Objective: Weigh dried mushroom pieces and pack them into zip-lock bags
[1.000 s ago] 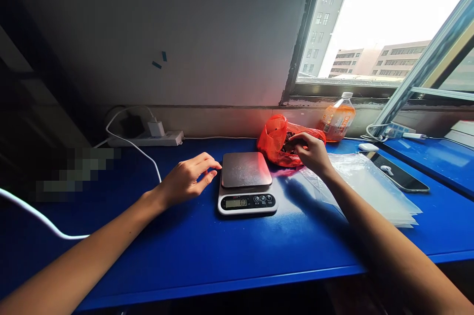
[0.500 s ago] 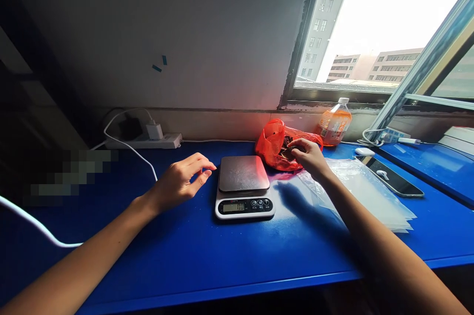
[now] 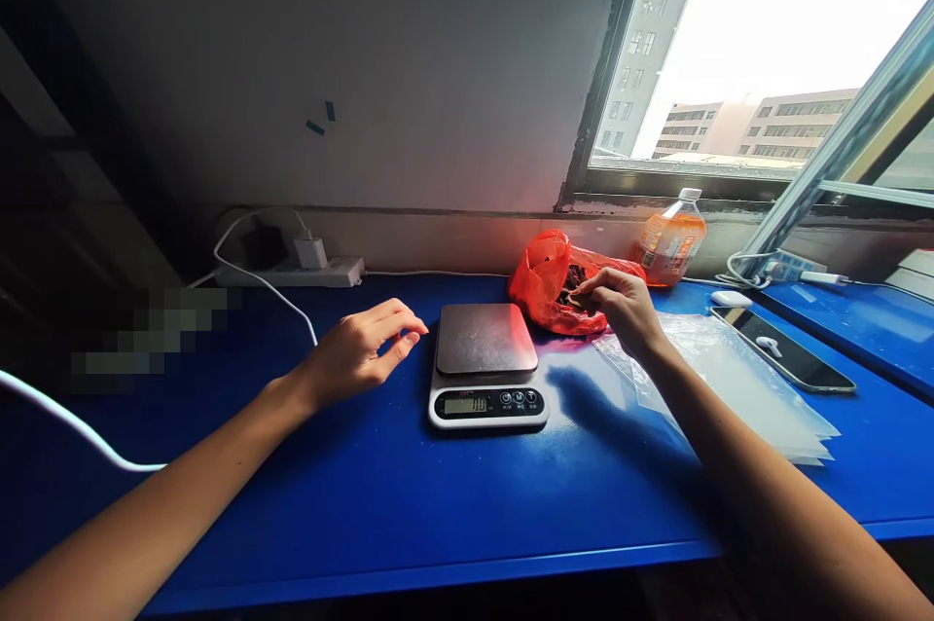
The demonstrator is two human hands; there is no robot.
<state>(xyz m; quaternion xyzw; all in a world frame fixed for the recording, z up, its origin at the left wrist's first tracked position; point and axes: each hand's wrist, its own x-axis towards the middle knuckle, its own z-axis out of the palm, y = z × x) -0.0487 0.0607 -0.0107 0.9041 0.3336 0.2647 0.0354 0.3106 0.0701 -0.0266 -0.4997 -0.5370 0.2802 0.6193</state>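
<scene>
Across the blue bench (image 3: 328,514), a scale (image 3: 487,339) stands near-left of a red bag (image 3: 538,282) of dark pieces (image 3: 574,276). The left hand (image 3: 369,344), fingers half-open around nothing, has eased slightly from the scale, leaving it untouched; the right hand (image 3: 626,310) bunches its fingers at the pieces, hold unclear.

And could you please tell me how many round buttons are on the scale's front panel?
3, in a row right of the display on the scale: the power button at left, the M button in the middle and the T button at right. None looks hidden.
</scene>
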